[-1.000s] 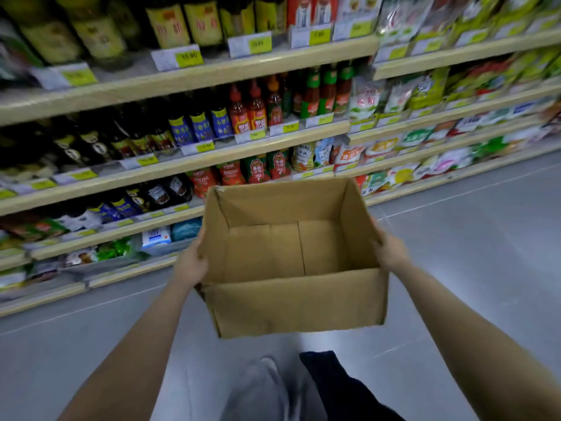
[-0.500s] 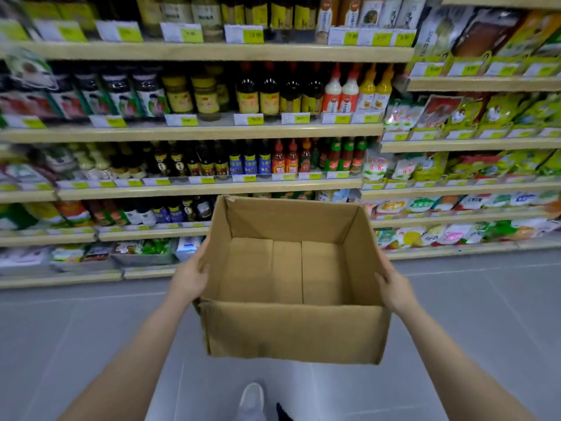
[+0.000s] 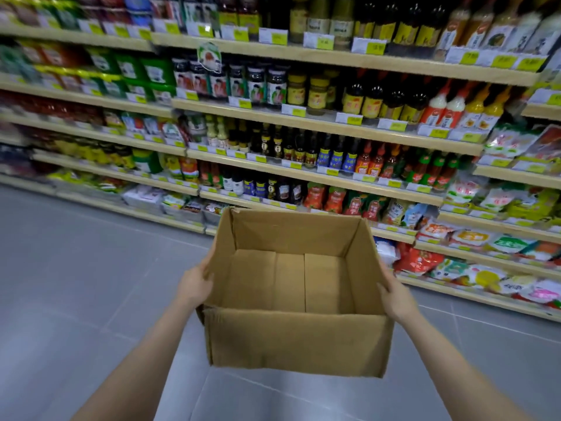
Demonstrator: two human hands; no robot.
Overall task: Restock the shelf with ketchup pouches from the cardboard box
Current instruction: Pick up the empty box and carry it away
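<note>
two hands carry the cardboard box (image 3: 291,287) in the air above the grey floor (image 3: 76,284), in front of the shelf (image 3: 318,177): the left hand (image 3: 194,284) is pressed flat against the left wall, the right hand (image 3: 394,299) against the right wall, each clasping its side with the fingers curled toward the outside. the box is open on top and its bottom shows bare, so no ketchup pouches are visible inside; red pouches (image 3: 324,199) that look like ketchup stand on a lower shelf just behind the far rim. the likely trouble is the grip itself: the box is held only by side pressure, so if either palm slackens it could tilt or slide down to the floor. the thin walls could also buckle inward under a hard squeeze. carried forward carelessly, the far rim could knock the pouches or the bottles (image 3: 349,153) above them off their rows. with the box apparently empty, the stocking seems finished, or the pouches lie elsewhere.
</note>
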